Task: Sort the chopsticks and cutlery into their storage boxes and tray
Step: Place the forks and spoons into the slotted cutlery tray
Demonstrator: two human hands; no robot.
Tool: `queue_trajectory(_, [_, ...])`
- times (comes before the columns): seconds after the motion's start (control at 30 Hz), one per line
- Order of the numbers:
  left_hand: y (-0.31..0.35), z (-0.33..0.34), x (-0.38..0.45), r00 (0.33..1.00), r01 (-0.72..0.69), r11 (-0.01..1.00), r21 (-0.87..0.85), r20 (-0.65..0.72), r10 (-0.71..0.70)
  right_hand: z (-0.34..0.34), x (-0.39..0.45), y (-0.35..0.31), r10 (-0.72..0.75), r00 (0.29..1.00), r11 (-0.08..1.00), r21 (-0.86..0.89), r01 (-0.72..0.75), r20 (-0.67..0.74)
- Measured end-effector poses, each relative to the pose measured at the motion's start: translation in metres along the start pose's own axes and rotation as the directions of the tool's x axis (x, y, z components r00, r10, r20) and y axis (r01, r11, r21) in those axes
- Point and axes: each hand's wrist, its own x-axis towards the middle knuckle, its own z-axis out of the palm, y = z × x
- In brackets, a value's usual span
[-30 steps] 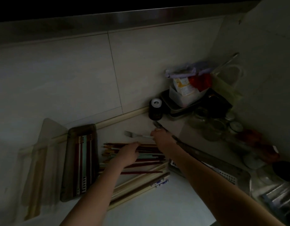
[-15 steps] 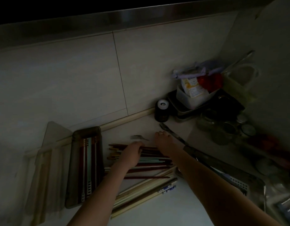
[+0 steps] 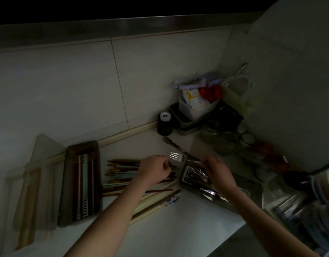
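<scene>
A loose pile of chopsticks (image 3: 123, 171) lies on the white counter, some dark red, some pale wood, some teal. My left hand (image 3: 154, 169) rests curled on the pile's right end, fingers round a few dark chopsticks. My right hand (image 3: 217, 171) pinches the handle of a metal fork (image 3: 176, 157), held just above the near-left end of the cutlery tray (image 3: 252, 186), which has metal cutlery in it. A dark storage box (image 3: 82, 145) with chopsticks stands to the left. A pale clear box (image 3: 28, 191) lies further left.
A knife (image 3: 171, 142) lies on the counter behind the tray. A black jar (image 3: 164, 123), a metal tray with food packets (image 3: 195, 108) and glass jars (image 3: 226, 140) crowd the back corner. A dish rack (image 3: 299, 201) stands at the right. The counter's edge runs at lower right.
My right hand has lifted the fork off the counter and carried it right, over the cutlery tray's end. My left hand stays on the chopstick pile.
</scene>
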Motion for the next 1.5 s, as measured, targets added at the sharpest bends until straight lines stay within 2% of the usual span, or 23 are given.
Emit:
queue_trajectory(0.1, [0.013, 0.006, -0.002, 1.000, -0.020, 0.999, 0.039, 0.024, 0.020, -0.017, -0.035, 0.029, 0.111, 0.994, 0.992, -0.053, -0.112, -0.014])
queue_trajectory(0.2, [0.026, 0.015, -0.002, 0.996, -0.082, 0.995, 0.056, 0.038, 0.080, -0.022, -0.053, 0.050, 0.214, 0.976, 0.973, -0.092, -0.211, 0.033])
queue_trajectory(0.3, [0.034, 0.025, -0.001, 0.990, -0.126, 0.991, 0.046, 0.073, 0.123, -0.017, -0.057, 0.059, 0.290, 0.954, 0.957, -0.055, -0.286, 0.074])
queue_trajectory(0.47, [0.037, 0.033, 0.000, 0.989, -0.129, 0.990, 0.064, 0.076, 0.124, -0.012, -0.054, 0.056, 0.288, 0.957, 0.936, -0.223, -0.274, 0.033])
queue_trajectory(0.57, [0.033, 0.034, 0.000, 0.991, -0.108, 0.994, 0.017, 0.081, 0.106, -0.012, -0.038, 0.031, 0.203, 0.979, 0.967, -0.155, -0.202, -0.008])
queue_trajectory(0.7, [0.026, 0.035, 0.002, 0.990, -0.006, 0.993, -0.122, 0.141, 0.023, 0.000, 0.004, -0.014, -0.055, 0.997, 0.989, -0.137, 0.061, 0.047])
queue_trajectory(0.77, [0.023, 0.035, 0.003, 0.984, 0.052, 0.981, -0.186, 0.176, -0.018, 0.013, 0.031, -0.037, -0.165, 0.979, 0.963, -0.197, 0.186, 0.119])
queue_trajectory(0.83, [0.017, 0.034, 0.005, 0.980, 0.084, 0.977, -0.197, 0.192, -0.045, 0.026, 0.059, -0.056, -0.211, 0.953, 0.905, -0.325, 0.274, 0.215])
queue_trajectory(0.9, [0.008, 0.033, 0.006, 0.978, 0.104, 0.980, -0.169, 0.195, -0.070, 0.037, 0.083, -0.067, -0.156, 0.949, 0.831, -0.483, 0.275, 0.273])
queue_trajectory(0.97, [-0.005, 0.031, 0.005, 0.975, 0.140, 0.978, -0.154, 0.193, -0.110, 0.045, 0.100, -0.070, -0.032, 0.953, 0.751, -0.622, 0.222, 0.301])
queue_trajectory(1.1, [-0.030, 0.025, -0.003, 0.968, 0.211, 0.965, -0.156, 0.172, -0.184, 0.060, 0.116, -0.067, 0.194, 0.911, 0.672, -0.726, 0.147, 0.364])
queue_trajectory(1.27, [-0.055, 0.022, -0.016, 0.950, 0.297, 0.936, -0.190, 0.162, -0.268, 0.087, 0.124, -0.068, 0.346, 0.843, 0.721, -0.691, 0.041, 0.412])
queue_trajectory(1.4, [-0.062, 0.018, -0.017, 0.946, 0.313, 0.926, -0.210, 0.157, -0.284, 0.094, 0.129, -0.071, 0.335, 0.876, 0.820, -0.565, -0.090, 0.346])
queue_trajectory(1.5, [-0.063, 0.017, -0.016, 0.943, 0.324, 0.914, -0.243, 0.164, -0.290, 0.092, 0.131, -0.066, 0.309, 0.882, 0.877, -0.466, -0.118, 0.356])
